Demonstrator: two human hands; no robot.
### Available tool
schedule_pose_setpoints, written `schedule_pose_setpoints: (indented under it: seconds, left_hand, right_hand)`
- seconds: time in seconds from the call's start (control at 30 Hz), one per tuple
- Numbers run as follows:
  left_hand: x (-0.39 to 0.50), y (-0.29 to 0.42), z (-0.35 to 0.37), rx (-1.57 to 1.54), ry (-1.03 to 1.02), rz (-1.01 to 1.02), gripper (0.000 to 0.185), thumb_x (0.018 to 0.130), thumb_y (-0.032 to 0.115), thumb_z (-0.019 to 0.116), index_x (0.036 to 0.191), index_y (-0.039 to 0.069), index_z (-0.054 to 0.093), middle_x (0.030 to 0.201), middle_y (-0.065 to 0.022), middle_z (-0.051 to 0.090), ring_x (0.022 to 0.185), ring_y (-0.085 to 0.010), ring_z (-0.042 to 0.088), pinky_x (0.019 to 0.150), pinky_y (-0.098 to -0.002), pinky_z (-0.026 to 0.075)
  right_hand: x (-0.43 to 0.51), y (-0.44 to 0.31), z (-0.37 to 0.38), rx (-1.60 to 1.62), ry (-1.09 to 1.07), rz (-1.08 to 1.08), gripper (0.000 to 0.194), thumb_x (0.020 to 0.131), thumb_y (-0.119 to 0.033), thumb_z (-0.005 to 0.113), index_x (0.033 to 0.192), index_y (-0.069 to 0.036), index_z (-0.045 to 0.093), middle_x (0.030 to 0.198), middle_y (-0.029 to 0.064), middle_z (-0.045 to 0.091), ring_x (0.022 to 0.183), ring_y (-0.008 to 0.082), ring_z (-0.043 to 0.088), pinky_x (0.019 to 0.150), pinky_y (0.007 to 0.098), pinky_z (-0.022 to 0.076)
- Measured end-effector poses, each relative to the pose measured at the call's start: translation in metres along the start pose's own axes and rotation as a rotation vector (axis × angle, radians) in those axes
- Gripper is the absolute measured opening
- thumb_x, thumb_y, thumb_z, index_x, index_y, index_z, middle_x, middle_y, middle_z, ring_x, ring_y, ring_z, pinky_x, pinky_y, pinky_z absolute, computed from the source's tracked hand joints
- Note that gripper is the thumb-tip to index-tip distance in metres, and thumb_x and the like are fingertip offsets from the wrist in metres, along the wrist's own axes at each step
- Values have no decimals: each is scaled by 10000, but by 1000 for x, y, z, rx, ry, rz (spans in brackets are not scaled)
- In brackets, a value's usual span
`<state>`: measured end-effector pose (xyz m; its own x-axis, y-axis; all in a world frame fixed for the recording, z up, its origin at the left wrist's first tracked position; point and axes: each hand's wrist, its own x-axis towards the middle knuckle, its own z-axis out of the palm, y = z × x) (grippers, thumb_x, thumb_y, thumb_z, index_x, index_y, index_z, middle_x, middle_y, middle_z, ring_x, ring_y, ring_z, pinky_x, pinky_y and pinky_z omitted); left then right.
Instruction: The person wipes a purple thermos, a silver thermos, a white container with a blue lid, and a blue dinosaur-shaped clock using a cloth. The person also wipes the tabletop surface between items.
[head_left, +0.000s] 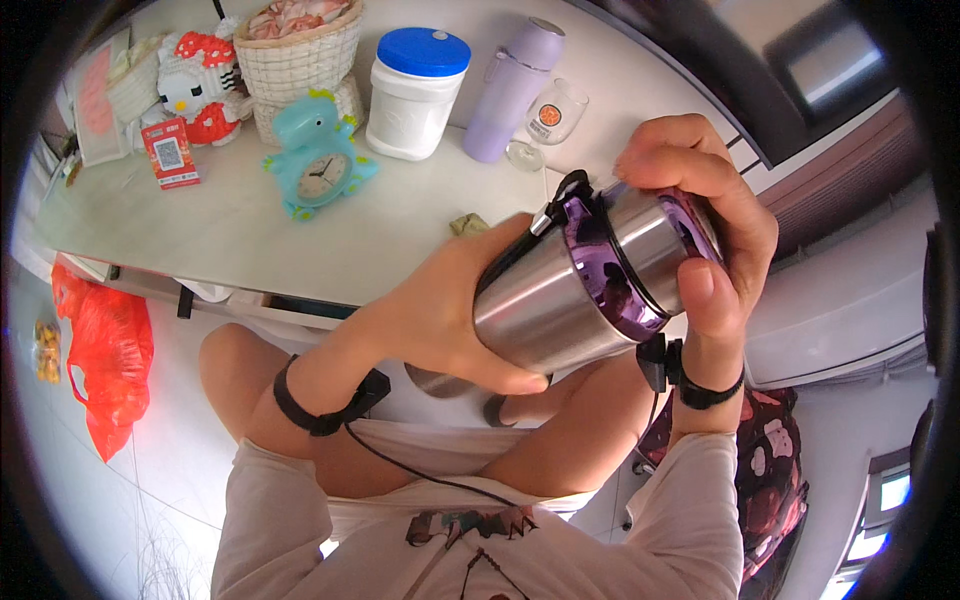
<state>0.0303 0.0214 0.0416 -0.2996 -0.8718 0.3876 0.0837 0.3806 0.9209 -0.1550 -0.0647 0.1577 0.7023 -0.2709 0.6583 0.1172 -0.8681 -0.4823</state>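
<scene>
A stainless steel vacuum flask (536, 292) with a shiny purple collar and a black strap is tilted in front of me, above my lap. My left hand (435, 315) wraps around its steel body, thumb on the near side. At the upper end, my right hand (712, 202) grips the steel lid (637, 232), fingers over its top and thumb along the side. The lid sits against the collar; whether it is loose I cannot tell. Part of the flask's base shows beneath my left hand.
On the desk (210, 232) stand a teal dinosaur clock (322, 161), a white tub (416, 105) with a blue lid, a lilac bottle (514, 90), a stemmed glass (551, 120) and a wicker basket (300, 60). A red plastic bag (109, 352) is at left. Cables hang from both wrist bands.
</scene>
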Motion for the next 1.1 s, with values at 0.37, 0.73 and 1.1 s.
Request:
schedule_pose_setpoints:
  seconds: [0.37,0.73,1.1]
  left_hand:
    - [-12,-42,9,-848,-414,-227,1077,497,227,940,1402,-22,413,1234,-95,601,1123,-181,566,1003,-312,408]
    - [-1,-14,5,-265,-147,-79,968,558,340,916,1336,-20,465,1158,-133,632,1061,-225,616,941,-336,474]
    - [4,-7,16,929,570,140,916,560,281,873,1357,69,473,1050,-160,626,959,-361,643,801,-427,542]
  right_hand:
    - [7,18,9,473,-195,-232,611,725,-468,766,1054,35,658,926,183,587,825,268,531,705,370,435]
    - [0,5,0,184,-62,-10,524,743,-375,696,1042,54,665,988,182,617,917,253,592,821,337,466]
    - [-8,8,18,-282,139,385,298,958,-266,564,1115,-16,606,882,-28,528,817,60,451,716,195,342]
